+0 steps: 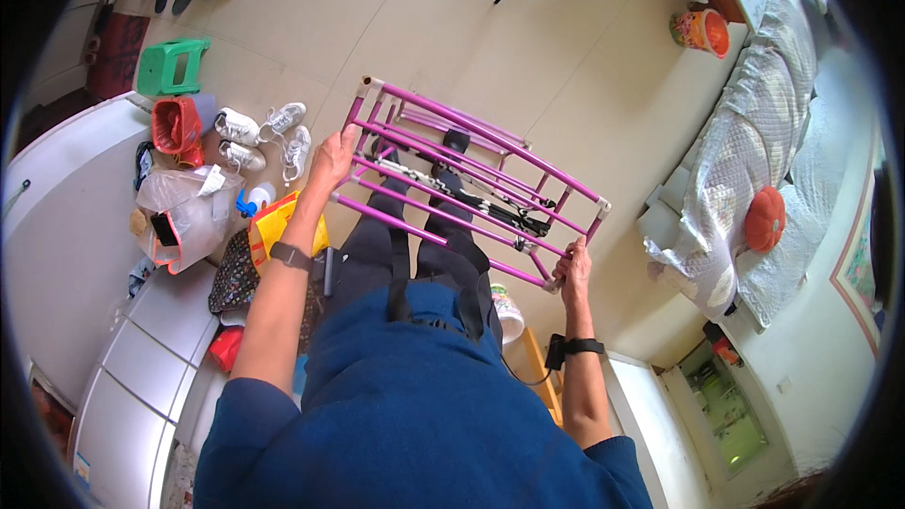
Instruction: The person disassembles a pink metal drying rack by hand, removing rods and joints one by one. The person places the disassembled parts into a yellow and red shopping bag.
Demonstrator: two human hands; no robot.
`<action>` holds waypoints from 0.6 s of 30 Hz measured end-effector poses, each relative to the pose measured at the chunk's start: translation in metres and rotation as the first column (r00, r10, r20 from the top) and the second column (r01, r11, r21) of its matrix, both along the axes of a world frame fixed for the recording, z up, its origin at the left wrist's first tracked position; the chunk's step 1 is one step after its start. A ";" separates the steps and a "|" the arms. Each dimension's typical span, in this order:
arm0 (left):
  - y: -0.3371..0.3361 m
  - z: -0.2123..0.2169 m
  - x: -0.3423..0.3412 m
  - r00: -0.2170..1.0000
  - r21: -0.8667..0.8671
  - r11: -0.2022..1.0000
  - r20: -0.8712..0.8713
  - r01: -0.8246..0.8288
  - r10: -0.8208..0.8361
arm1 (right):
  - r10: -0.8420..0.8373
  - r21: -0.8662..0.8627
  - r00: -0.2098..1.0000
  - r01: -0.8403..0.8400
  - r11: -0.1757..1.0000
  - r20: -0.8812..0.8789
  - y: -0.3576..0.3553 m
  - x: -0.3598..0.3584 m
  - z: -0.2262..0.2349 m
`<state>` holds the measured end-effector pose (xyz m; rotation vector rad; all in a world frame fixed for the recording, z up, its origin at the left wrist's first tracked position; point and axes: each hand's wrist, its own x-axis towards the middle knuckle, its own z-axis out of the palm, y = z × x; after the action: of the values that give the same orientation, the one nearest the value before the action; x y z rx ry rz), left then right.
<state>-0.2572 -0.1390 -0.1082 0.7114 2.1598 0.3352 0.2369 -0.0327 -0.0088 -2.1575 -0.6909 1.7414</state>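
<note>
Taking the green stool (172, 66) as landmark: 1 crumpled clear plastic bag (184, 212) with an orange-red edge lies on the floor below it. Just right of that bag stands 1 yellow and red carrier bag (273, 224). No labels, signs or screens can be made out.

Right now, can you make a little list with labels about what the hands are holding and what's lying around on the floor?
Held thing: purple metal-tube rack with white corner joints, lifted in front of the body, tilted
Left hand: grip closed on a purple bar at the rack's left side
Right hand: grip closed on the rack's near right corner
Wrists: dark band on each
Floor, left: white sneakers, green plastic stool, red bucket, clear plastic bag
Floor, far right: orange pot
Right side: bed with pale quilt, orange round cushion
</note>
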 end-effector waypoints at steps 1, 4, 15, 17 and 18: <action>0.003 0.007 -0.003 1.000 -0.015 1.000 0.011 -0.013 0.013 | 0.042 0.022 0.999 -0.041 0.999 -0.005 0.014 -0.005 0.013; 0.009 0.031 -0.014 0.993 -0.101 0.992 0.080 -0.075 0.084 | 0.135 0.016 0.989 -0.134 0.991 -0.053 0.053 -0.027 0.044; 0.046 0.169 -0.075 0.983 0.091 0.979 0.005 -0.184 0.184 | 0.157 0.163 0.982 -0.139 0.977 -0.103 0.099 -0.086 0.134; 0.033 0.167 -0.074 0.975 0.137 0.968 -0.038 -0.211 0.218 | 0.155 0.206 0.984 -0.134 0.969 -0.093 0.094 -0.092 0.127; 0.026 0.165 -0.073 0.976 0.199 0.959 -0.048 -0.200 0.214 | 0.132 0.234 0.988 -0.112 0.966 -0.074 0.092 -0.093 0.123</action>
<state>-0.3304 -0.1134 0.0564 0.6108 2.2942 0.6472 0.1444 0.0590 0.1139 -1.9076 -0.9678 1.7109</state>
